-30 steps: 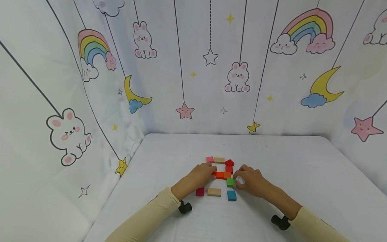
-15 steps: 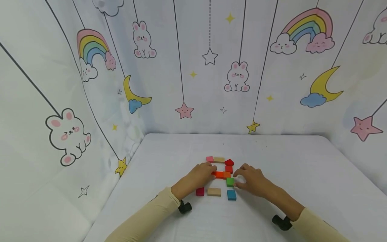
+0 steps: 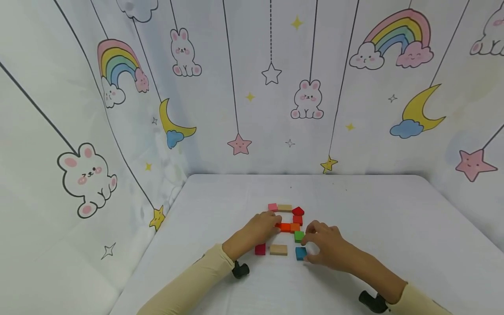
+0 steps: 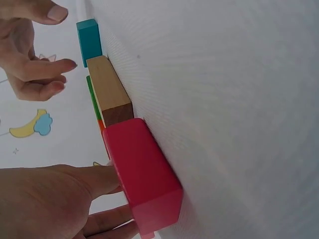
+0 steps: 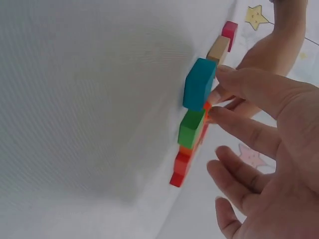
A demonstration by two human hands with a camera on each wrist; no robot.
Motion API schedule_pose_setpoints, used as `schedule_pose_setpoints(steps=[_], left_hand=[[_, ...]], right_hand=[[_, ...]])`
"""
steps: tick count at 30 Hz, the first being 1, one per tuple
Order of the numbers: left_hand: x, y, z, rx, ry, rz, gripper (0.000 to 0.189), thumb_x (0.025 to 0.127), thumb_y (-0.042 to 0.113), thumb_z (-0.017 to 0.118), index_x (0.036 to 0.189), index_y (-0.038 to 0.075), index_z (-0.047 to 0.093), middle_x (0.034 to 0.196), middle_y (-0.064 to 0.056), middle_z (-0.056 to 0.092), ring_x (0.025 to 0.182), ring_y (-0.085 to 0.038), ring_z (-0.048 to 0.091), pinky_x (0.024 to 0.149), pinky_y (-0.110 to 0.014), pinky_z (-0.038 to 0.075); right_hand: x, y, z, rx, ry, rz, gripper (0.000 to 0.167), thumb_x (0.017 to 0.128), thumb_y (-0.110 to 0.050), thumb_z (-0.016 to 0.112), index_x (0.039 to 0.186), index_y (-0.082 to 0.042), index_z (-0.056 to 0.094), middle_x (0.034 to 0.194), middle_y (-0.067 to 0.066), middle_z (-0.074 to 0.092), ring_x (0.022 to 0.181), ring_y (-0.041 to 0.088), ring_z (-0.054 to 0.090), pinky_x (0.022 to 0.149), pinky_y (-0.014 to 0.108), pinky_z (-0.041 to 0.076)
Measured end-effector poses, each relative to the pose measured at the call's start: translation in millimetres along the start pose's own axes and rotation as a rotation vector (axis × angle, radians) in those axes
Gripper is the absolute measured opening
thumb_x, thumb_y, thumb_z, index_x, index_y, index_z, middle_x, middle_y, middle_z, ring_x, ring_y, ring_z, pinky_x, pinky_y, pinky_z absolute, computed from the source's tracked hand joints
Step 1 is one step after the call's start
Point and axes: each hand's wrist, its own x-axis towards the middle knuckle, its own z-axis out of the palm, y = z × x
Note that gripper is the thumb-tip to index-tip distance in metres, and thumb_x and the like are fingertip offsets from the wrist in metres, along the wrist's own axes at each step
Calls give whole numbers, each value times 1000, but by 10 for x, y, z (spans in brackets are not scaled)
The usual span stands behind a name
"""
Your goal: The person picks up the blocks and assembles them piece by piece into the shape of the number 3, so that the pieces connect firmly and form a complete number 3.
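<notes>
Your left sleeve (image 3: 189,282) and right sleeve (image 3: 419,302) are a pale cream, long, plain and close-fitting, with soft creases, each stopping short of the wrist. A small dark mark, too fine to make out, shows on each. Below your left cuff juts a stubby black camera (image 3: 241,270), rounded at its end; by your right cuff sits a matching black one. Your left hand (image 3: 263,227) and right hand (image 3: 327,245) are bare.

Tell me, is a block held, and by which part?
The right hand, beside the blue block, holds nothing. Whether the left hand grips an orange block can't be told.
</notes>
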Motion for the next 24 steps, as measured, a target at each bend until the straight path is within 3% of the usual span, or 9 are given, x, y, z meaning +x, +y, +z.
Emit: schedule_pose_setpoints(steps=[7, 24], left_hand=[[-4, 7, -14, -4, 2, 8, 30, 101, 28, 73, 130, 18, 70, 127, -5, 70, 112, -19, 66, 100, -36, 58], [-7, -8, 9, -4, 6, 8, 30, 102, 29, 72, 130, 18, 70, 128, -6, 70, 113, -19, 67, 100, -36, 58]], right_hand=[[12, 14, 30, 25, -31, 36, 22, 79, -25, 93, 94, -28, 76, 115, 0, 59, 109, 21, 55, 92, 52, 49], [35, 24, 112, -21, 35, 61, 25, 77, -29, 95, 87, -29, 72, 113, 0, 59, 109, 21, 55, 89, 49, 47]])
